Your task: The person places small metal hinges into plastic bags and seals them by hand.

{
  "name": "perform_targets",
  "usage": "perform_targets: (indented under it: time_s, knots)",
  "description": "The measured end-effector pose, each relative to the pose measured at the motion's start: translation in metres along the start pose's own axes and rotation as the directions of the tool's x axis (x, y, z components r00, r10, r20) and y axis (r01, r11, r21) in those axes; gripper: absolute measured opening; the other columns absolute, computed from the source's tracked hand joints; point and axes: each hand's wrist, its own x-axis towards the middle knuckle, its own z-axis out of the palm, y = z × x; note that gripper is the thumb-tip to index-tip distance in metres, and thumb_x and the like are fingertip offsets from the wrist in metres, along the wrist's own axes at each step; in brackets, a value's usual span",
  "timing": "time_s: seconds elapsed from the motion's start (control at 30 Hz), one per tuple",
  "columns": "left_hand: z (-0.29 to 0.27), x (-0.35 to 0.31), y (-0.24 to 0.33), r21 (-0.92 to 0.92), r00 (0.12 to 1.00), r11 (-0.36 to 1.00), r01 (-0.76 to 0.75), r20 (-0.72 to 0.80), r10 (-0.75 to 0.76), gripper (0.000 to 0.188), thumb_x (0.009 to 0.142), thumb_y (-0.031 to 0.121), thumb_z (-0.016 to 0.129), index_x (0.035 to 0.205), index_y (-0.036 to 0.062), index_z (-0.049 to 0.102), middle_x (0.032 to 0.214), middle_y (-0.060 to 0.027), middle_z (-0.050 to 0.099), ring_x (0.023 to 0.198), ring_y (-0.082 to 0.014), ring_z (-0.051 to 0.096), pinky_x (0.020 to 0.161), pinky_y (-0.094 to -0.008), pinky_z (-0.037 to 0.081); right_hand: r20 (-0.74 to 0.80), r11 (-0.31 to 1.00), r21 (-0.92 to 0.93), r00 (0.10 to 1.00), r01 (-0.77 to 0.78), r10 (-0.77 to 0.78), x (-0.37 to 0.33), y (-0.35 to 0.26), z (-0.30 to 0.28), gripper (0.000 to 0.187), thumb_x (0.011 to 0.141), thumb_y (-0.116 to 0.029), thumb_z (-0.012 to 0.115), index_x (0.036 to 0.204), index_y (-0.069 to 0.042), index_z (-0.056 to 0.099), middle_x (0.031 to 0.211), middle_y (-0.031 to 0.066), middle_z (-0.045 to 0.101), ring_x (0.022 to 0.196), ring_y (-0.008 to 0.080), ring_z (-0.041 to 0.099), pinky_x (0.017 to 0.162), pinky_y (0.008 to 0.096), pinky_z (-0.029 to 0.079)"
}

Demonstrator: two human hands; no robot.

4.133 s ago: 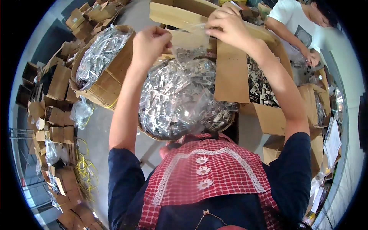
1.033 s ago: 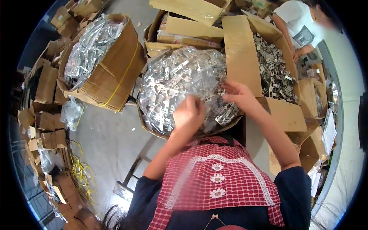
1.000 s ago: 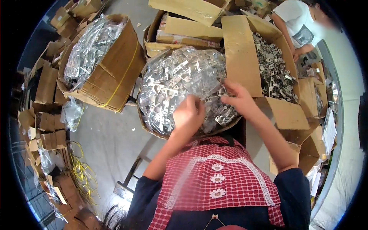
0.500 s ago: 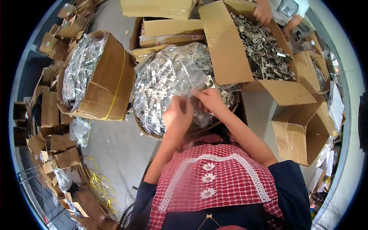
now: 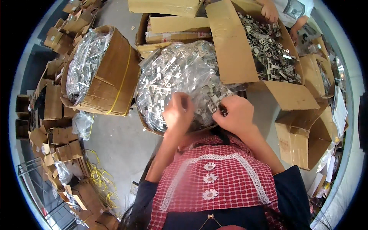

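A carton in front of me is heaped with clear plastic bags of shiny metal hinge-like pieces [image 5: 155, 90]. Over its near part, my left hand [image 5: 178, 114] is closed, fingers pinched at the edge of a clear plastic bag [image 5: 202, 94]. To the right of it, my right hand [image 5: 238, 114] curls round a few small dark parts [image 5: 222, 110], whose kind I cannot make out. Loose metal pieces show through the plastic between the two hands. The fingertips of both hands are partly hidden.
At the left stands a carton [image 5: 111, 74] of bagged metal parts. Loose metal pieces [image 5: 270, 51] fill an open carton at the back right, where another person's hand [image 5: 270, 13] rests. An open carton [image 5: 293, 142] lies at right; yellow strapping [image 5: 100, 178] lies on the floor.
My right hand has moved right and nearer to me, away from my left hand, and now has small dark parts in its fingers. My left hand stays nearly in place.
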Motion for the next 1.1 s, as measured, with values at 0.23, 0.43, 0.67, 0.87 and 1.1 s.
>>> perform_targets:
  time_s: [0.23, 0.43, 0.67, 0.87, 1.1]
  knots:
    - [0.007, 0.002, 0.004, 0.163, 0.971, 0.958, -0.237, 0.028, 0.236, 0.016, 0.081, 0.01, 0.072, 0.095, 0.0085, 0.063, 0.078, -0.006, 0.068, 0.069, -0.0256, 0.066, 0.06, -0.0366, 0.052, -0.083, 0.943, -0.137, 0.945, 0.304, -0.317, 0.019, 0.003, 0.001, 0.016, 0.066, -0.02, 0.069, 0.069, -0.01, 0.057, 0.07, 0.0064, 0.057, 0.067, 0.0259, 0.058, 0.064, 0.0369, 0.047]
    - [0.011, 0.004, 0.013, 0.108, 0.962, 0.956, -0.272, 0.007, 0.273, 0.016, 0.079, 0.006, 0.072, 0.093, 0.0081, 0.064, 0.078, -0.0069, 0.068, 0.069, -0.0249, 0.067, 0.059, -0.0356, 0.053, -0.16, 0.972, -0.129, 0.963, 0.196, -0.215, 0.039, 0.011, 0.019, 0.017, 0.069, -0.02, 0.07, 0.071, -0.009, 0.057, 0.072, 0.008, 0.061, 0.069, 0.0274, 0.061, 0.062, 0.0401, 0.048]
    - [0.026, -0.001, 0.011, -0.076, 0.997, 0.994, -0.073, -0.004, 0.073, 0.012, 0.085, 0.009, 0.07, 0.093, 0.0069, 0.061, 0.075, -0.0117, 0.066, 0.062, -0.0295, 0.065, 0.056, -0.0394, 0.052, 0.056, 0.987, 0.06, 0.988, -0.15, 0.147, 0.05, 0.0, 0.037, 0.029, 0.087, -0.033, 0.067, 0.081, -0.005, 0.064, 0.072, 0.0145, 0.065, 0.066, 0.0347, 0.065, 0.059, 0.0447, 0.05]
    - [0.018, 0.001, 0.002, -0.259, 0.984, 0.956, 0.142, -0.066, -0.164, 0.015, 0.086, 0.013, 0.073, 0.094, 0.0059, 0.062, 0.076, -0.0109, 0.068, 0.064, -0.0233, 0.068, 0.06, -0.0345, 0.054, -0.107, 0.832, 0.547, 0.994, 0.09, -0.037, 0.033, 0.019, 0.059, 0.024, 0.084, -0.016, 0.076, 0.104, -0.003, 0.071, 0.093, 0.0119, 0.072, 0.084, 0.0274, 0.067, 0.072, 0.0375, 0.052]
    - [0.013, -0.001, 0.007, -0.297, 0.992, 0.954, 0.053, -0.097, -0.085, 0.013, 0.086, 0.008, 0.073, 0.092, 0.0048, 0.063, 0.076, -0.0101, 0.068, 0.064, -0.0185, 0.067, 0.06, -0.031, 0.053, -0.268, 0.911, 0.272, 0.933, 0.311, -0.239, 0.054, 0.02, 0.075, 0.012, 0.081, -0.016, 0.073, 0.087, -0.008, 0.068, 0.083, 0.0084, 0.068, 0.081, 0.0286, 0.064, 0.078, 0.0409, 0.045]
